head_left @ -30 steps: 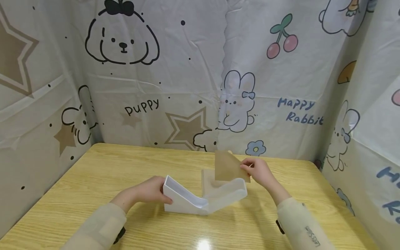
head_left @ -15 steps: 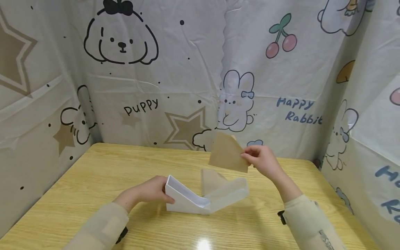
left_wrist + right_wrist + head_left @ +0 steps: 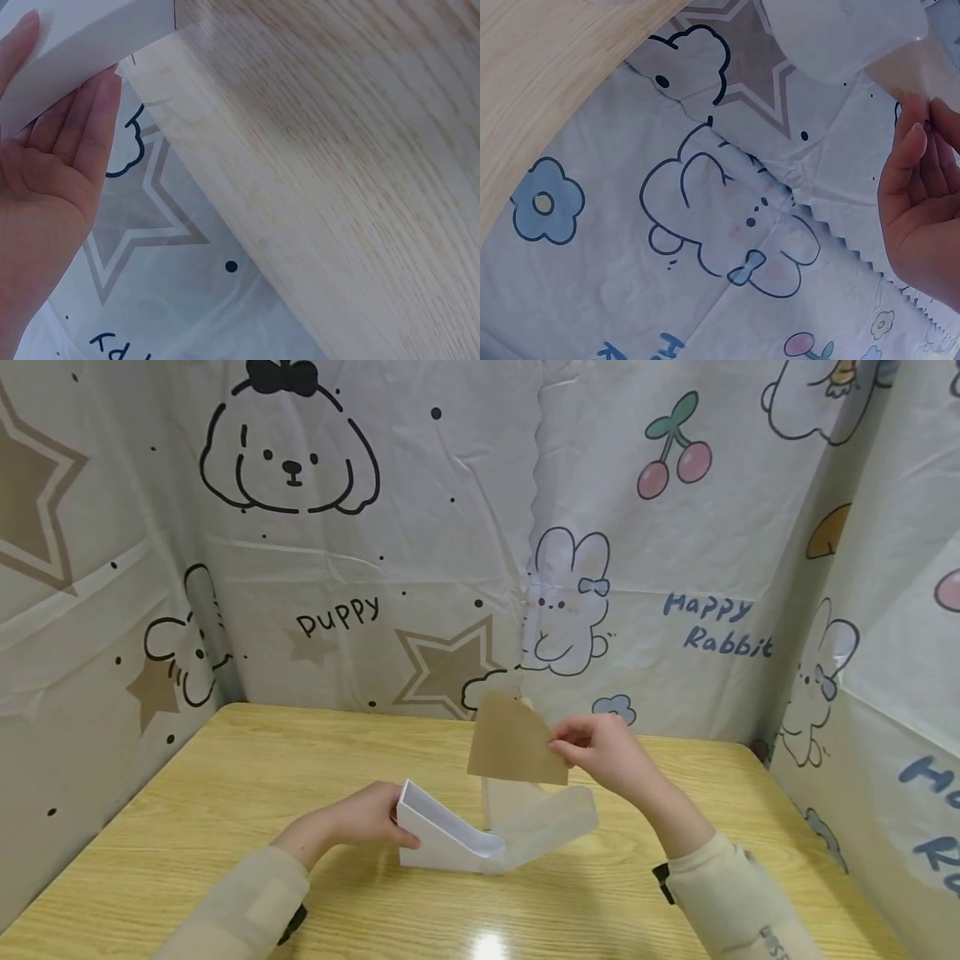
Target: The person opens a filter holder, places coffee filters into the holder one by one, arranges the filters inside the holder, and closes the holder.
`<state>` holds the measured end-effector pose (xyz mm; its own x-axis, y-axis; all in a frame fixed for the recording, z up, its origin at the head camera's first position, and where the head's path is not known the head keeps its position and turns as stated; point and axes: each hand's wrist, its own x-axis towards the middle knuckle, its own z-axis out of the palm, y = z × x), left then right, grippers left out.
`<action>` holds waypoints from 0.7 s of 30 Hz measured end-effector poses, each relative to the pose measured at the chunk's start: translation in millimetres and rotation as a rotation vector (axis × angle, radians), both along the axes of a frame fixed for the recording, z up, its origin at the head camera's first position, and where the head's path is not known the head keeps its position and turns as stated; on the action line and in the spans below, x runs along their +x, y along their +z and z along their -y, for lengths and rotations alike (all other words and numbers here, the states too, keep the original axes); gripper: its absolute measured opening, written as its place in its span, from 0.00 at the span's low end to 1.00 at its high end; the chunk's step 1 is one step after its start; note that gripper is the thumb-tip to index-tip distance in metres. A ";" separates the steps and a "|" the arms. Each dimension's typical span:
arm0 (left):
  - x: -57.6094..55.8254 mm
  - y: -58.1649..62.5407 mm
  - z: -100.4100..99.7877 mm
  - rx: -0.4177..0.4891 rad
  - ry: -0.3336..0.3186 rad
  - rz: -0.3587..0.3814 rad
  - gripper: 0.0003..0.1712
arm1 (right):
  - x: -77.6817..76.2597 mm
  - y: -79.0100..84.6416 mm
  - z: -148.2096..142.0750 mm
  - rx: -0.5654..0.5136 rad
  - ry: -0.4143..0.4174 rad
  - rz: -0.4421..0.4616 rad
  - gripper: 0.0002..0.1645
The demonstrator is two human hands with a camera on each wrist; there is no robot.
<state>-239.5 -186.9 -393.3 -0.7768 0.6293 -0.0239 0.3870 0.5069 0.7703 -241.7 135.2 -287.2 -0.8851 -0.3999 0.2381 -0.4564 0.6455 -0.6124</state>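
Note:
My left hand (image 3: pixel 363 814) grips the tall left end of a white open-topped box (image 3: pixel 435 843), thumb on its near side. In the left wrist view, the fingers lie along the white box (image 3: pixel 90 52). A translucent flap (image 3: pixel 555 818) slopes up from the box's low right end. My right hand (image 3: pixel 611 756) pinches the right edge of a brown paper coffee filter (image 3: pixel 513 739), between thumb and fingers, above and behind the flap. The right wrist view shows part of the filter (image 3: pixel 915 71) beside the translucent flap (image 3: pixel 840 37).
A pale beige flat piece (image 3: pixel 506 797) stands behind the flap, partly covered by the filter. The yellow wood-grain table (image 3: pixel 247 793) ends at a printed cloth backdrop (image 3: pixel 450 568), which rises at the back and both sides.
The right hand first lifted the brown filter up from behind the flap, then moved it left and slightly down. The left hand and white box have shifted only slightly.

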 end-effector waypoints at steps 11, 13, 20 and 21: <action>0.0 -0.3 -1.4 -0.005 0.003 -0.008 0.20 | 4.8 -5.4 10.4 0.048 0.018 -0.028 0.02; -0.3 -0.5 -1.4 -0.006 0.004 -0.007 0.20 | 5.6 -6.4 13.9 0.073 0.013 -0.047 0.02; -1.5 -1.3 -1.1 -0.004 0.003 0.001 0.20 | 8.5 -12.0 26.6 0.133 0.018 -0.109 0.02; -1.5 -1.1 -1.3 -0.003 0.003 0.001 0.20 | 8.7 -13.0 27.9 0.138 0.019 -0.114 0.03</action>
<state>-241.0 -185.7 -394.5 -0.7785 0.6271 -0.0266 0.3849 0.5104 0.7690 -232.9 107.3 -300.2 -0.8473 -0.4524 0.2783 -0.5310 0.7104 -0.4618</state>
